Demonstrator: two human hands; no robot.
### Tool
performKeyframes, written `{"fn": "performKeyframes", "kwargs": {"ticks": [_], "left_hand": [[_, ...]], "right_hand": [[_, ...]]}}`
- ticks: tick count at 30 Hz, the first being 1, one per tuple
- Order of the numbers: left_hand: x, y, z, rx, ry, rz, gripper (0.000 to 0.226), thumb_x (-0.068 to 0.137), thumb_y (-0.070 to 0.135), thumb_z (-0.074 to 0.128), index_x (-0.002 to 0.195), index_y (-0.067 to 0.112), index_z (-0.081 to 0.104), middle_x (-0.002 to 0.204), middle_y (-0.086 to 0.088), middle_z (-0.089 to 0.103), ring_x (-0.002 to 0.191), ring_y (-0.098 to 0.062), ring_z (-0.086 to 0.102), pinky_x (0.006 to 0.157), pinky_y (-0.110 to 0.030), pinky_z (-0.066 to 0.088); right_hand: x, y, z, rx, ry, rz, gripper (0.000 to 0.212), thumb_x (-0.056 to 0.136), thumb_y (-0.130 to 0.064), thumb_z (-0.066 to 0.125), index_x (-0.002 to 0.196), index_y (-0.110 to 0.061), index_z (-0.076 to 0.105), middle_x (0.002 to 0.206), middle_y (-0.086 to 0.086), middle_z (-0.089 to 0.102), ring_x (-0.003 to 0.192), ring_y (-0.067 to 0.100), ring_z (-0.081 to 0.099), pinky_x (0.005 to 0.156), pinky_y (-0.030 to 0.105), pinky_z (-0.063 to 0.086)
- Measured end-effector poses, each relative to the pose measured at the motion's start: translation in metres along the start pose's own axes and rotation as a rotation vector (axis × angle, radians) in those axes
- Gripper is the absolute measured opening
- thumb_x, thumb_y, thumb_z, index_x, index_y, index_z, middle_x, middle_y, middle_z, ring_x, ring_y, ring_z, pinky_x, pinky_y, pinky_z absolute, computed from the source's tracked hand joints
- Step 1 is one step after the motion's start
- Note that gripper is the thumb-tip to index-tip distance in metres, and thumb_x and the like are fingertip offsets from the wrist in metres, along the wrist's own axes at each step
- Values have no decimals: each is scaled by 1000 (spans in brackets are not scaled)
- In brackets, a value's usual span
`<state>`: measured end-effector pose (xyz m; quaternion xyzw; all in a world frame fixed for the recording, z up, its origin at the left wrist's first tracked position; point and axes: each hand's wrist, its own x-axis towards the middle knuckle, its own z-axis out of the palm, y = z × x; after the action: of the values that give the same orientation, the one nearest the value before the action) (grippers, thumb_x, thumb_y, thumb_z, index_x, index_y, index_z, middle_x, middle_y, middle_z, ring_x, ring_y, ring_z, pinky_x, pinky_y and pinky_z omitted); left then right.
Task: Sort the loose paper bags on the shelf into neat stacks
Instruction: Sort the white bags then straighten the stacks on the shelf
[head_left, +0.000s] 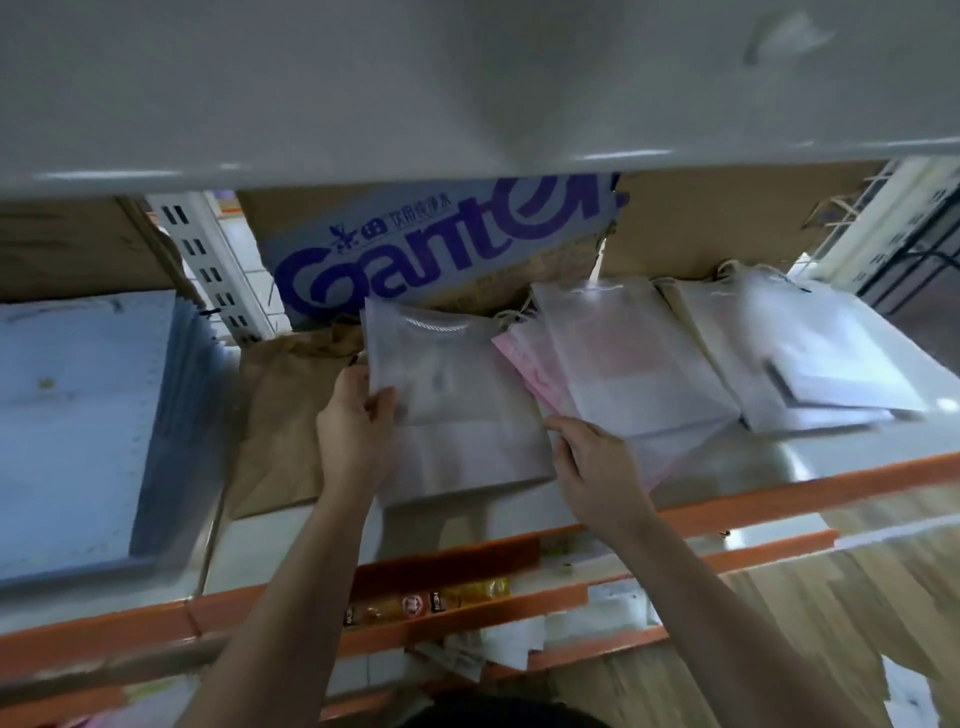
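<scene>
White bag (457, 415): left hand (356, 421) grips its nine o'clock edge; right hand (589, 467) at three o'clock, hold unclear; best square edges first.
</scene>
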<state>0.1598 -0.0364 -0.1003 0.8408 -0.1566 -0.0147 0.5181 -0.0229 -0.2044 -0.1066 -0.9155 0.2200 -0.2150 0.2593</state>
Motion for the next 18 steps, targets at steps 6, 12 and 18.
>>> {"fn": "performKeyframes", "kwargs": {"ticks": [6, 12, 18], "left_hand": [[-14, 7, 13, -4, 49, -68, 17, 95, 26, 57, 111, 29, 52, 81, 14, 65, 73, 1, 64, 50, -11, 43], [-22, 12, 21, 147, -52, -84, 40, 88, 30, 67, 121, 13, 51, 93, 3, 63, 75, -15, 63, 57, -33, 54], [-13, 22, 28, 250, -144, -6, 51, 89, 23, 66, 134, 11, 45, 107, -5, 61, 85, -17, 54, 65, -30, 41]], "right_hand": [[0, 11, -6, 34, -13, -92, 24, 93, -5, 55, 114, -1, 67, 105, 11, 71, 93, 21, 67, 86, 21, 44], [-7, 25, -16, 51, 1, -123, 25, 91, -2, 57, 114, 0, 67, 109, 11, 71, 99, 19, 66, 90, 9, 36], [-10, 28, -17, 55, 13, -156, 23, 90, -2, 59, 112, -2, 68, 107, 8, 72, 97, 17, 68, 88, 18, 44]]}}
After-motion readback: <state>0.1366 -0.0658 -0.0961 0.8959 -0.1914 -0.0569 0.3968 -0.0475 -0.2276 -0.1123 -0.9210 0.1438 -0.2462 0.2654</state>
